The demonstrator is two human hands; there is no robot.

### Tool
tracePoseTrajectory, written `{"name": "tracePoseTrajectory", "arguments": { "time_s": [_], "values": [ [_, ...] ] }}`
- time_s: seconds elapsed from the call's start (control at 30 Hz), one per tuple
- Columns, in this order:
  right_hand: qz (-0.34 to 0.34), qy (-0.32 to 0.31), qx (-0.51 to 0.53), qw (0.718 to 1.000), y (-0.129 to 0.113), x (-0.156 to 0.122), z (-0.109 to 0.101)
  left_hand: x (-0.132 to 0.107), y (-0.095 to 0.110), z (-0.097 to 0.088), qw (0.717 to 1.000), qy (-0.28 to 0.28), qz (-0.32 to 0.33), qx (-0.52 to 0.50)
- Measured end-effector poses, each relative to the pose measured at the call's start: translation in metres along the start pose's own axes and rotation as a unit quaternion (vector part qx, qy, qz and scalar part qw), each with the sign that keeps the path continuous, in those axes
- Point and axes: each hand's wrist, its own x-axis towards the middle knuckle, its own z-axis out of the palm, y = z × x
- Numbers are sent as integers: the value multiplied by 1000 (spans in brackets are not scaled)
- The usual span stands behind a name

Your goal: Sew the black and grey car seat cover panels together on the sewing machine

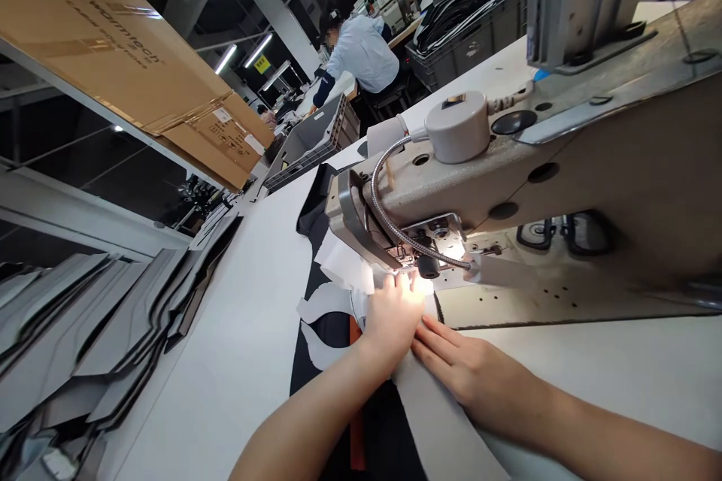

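Observation:
My left hand (395, 322) is under the lit head of a sewing machine (508, 180), its bent fingers pressed onto the fabric right by the needle area. Close on its right, my right hand (471, 367) lies flat with fingers stretched out along the edge of a light grey fabric strip (443, 421). Beneath is black fabric (386, 428) with an orange strip (356, 440) on it. Curved white pieces (321, 304) stick out left of my left hand. The needle and the left fingertips are hard to make out in the glare.
Stacked grey fabric panels (129, 316) stand along the left. A cardboard box (141, 68) sits above them. Behind the machine are a grey crate (321, 139) and a dark crate (474, 41) heaped with black pieces. A person (364, 52) in light blue bends over a far table.

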Motion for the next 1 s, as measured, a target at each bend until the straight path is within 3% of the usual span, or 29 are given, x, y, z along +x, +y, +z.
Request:
{"name": "tracePoseTrajectory", "arguments": {
  "time_s": [0.1, 0.2, 0.4, 0.57, 0.67, 0.77, 0.87, 1.0],
  "values": [
    [13, 9, 17, 1000, 1, 2, 0, 1, -6, 11, 994, 103, 44, -17],
    [21, 10, 51, 998, 4, 5, -5, 2, -17, 20, 981, 157, 87, -77],
    [3, -43, 68, 997, 12, 3, -16, 0, -34, 22, 966, 141, 177, -121],
    [4, -81, 83, 993, 11, 4, -16, -5, -23, 16, 985, 84, 124, -86],
    [16, -59, 97, 993, 11, 6, -16, -6, -10, 17, 984, 126, 110, -56],
    [12, -67, 108, 992, 11, 5, -15, -4, -11, 23, 968, 189, 135, -95],
    [17, -100, 113, 988, 10, -1, -13, -1, -24, 29, 952, 192, 181, -154],
    [37, -119, 108, 986, 9, -7, -8, 3, -35, 32, 946, 182, 214, -159]
  ]
}}
